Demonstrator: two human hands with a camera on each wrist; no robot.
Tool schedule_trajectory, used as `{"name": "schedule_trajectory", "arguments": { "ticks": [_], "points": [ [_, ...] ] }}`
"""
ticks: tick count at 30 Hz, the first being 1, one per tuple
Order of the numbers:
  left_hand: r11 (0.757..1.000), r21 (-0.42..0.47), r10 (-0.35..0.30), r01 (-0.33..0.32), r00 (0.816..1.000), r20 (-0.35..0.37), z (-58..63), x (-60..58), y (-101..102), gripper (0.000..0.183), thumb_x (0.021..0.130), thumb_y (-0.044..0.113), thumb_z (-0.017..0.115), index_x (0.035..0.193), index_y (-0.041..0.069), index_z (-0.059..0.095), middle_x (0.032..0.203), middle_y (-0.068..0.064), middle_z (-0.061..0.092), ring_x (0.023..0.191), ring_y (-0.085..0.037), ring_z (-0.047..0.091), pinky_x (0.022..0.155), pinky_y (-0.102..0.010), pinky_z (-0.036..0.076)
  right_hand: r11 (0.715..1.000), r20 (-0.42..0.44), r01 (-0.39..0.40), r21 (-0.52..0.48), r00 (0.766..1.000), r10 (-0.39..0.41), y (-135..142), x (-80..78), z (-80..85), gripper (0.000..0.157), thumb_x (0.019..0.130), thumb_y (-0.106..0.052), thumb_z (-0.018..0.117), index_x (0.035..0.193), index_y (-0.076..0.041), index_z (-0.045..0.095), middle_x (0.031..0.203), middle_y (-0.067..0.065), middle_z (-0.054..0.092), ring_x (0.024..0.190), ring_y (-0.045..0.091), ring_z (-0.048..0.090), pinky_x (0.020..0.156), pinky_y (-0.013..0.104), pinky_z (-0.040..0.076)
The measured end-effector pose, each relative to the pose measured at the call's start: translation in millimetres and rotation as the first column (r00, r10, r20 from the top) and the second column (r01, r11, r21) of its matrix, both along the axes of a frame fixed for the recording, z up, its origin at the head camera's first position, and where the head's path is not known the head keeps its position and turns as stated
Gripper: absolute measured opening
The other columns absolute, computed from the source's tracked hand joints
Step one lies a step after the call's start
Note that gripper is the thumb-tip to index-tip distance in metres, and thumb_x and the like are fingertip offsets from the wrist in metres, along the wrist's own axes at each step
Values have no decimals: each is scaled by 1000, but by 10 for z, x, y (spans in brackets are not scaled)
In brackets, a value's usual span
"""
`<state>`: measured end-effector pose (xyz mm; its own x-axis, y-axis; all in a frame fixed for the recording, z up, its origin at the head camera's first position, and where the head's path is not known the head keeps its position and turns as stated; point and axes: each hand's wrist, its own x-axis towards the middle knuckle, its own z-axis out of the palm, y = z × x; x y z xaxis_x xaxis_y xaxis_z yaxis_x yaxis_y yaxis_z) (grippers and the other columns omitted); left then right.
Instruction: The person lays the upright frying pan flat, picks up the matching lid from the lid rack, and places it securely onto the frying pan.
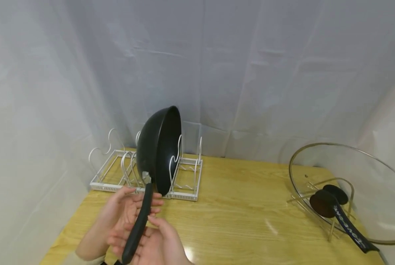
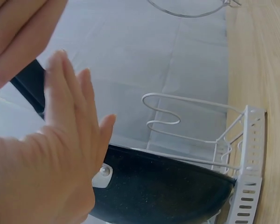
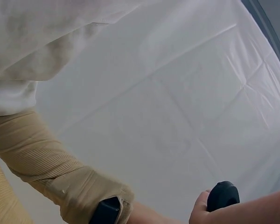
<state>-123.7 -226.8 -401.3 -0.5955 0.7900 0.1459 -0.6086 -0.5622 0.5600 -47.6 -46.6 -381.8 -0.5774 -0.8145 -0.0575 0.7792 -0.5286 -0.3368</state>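
A black wok (image 1: 149, 147) stands on edge, tilted, between the dividers of a white wire rack (image 1: 184, 197), its black handle (image 1: 141, 217) pointing down toward me. My left hand (image 1: 126, 206) is beside the upper handle, palm turned up and fingers extended past it. Lower down, my right hand (image 1: 161, 239) lies under the handle, thumb up on the right and fingers loosely extended behind it. The left wrist view shows the left hand's (image 2: 60, 140) straight fingers near the metal handle joint (image 2: 102, 176). In the right wrist view, the handle end (image 3: 223, 195) pokes out beside the right hand (image 3: 245, 212).
To the right, a large glass lid (image 1: 316, 144) leans in a gold wire stand (image 1: 349, 187). A black handle with white lettering (image 1: 349, 228) slants across it. A pale curtain (image 1: 234, 73) hangs behind and beside the wooden table (image 1: 237, 206).
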Motion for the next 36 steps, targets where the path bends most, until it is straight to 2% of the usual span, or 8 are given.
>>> {"name": "schedule_trajectory", "arguments": {
  "ticks": [10,14,20,24,28,32,34,36],
  "points": [
    [1000,-26,5,-5,1000,12,96,33,107,69,99,32,-4,133,-4,46,127,-21,55,116,-28,56,99,-32,43,997,-27,38,70,999,-36,-100,-40,69,30,92,-34,41,101,-8,54,98,3,58,90,17,54,95,33,39],
    [996,-93,18,-17,1000,9,128,21,115,65,100,30,-1,130,0,48,123,-18,58,114,-27,57,100,-34,40,994,41,65,90,997,-69,-172,-39,117,23,91,-31,42,95,-10,52,91,0,57,80,14,51,84,28,42],
    [979,-192,77,-71,997,26,163,50,139,53,103,28,9,124,5,52,114,-15,64,101,-24,62,92,-32,45,990,149,99,105,982,-114,-258,-26,140,16,89,-29,47,87,-14,50,81,-2,51,67,10,42,70,19,37],
    [963,-258,86,-75,996,29,187,78,155,46,104,30,15,122,9,51,107,-11,66,87,-21,62,80,-28,47,996,131,74,58,988,-81,-308,-40,102,18,88,-31,46,77,-16,48,71,-7,43,60,5,36,66,16,31],
    [896,-423,161,-135,987,28,229,105,185,35,103,34,27,120,13,49,102,-6,66,80,-17,61,75,-28,47,999,100,48,-2,994,-47,-338,-58,73,22,88,-31,44,69,-20,43,64,-11,36,56,2,29,61,13,24],
    [750,-631,243,-200,970,-18,260,151,209,37,97,43,41,117,14,51,101,-3,67,82,-17,60,76,-28,46,999,88,39,-38,996,-35,-356,-57,59,25,90,-29,43,66,-22,40,59,-12,34,52,1,25,58,12,21],
    [697,-673,242,-247,965,-103,256,189,195,41,97,45,41,119,12,52,106,-5,66,86,-18,60,78,-29,47,998,75,37,-47,997,-34,-366,-56,56,26,90,-30,42,65,-22,40,57,-13,34,50,0,24,56,12,19],
    [702,-635,201,-322,945,-257,235,226,169,41,101,37,35,125,7,51,111,-11,64,91,-20,60,80,-29,47,998,65,38,-55,997,-34,-378,-55,53,26,90,-30,43,65,-23,40,54,-13,34,48,0,23,54,13,17]
  ]
}}
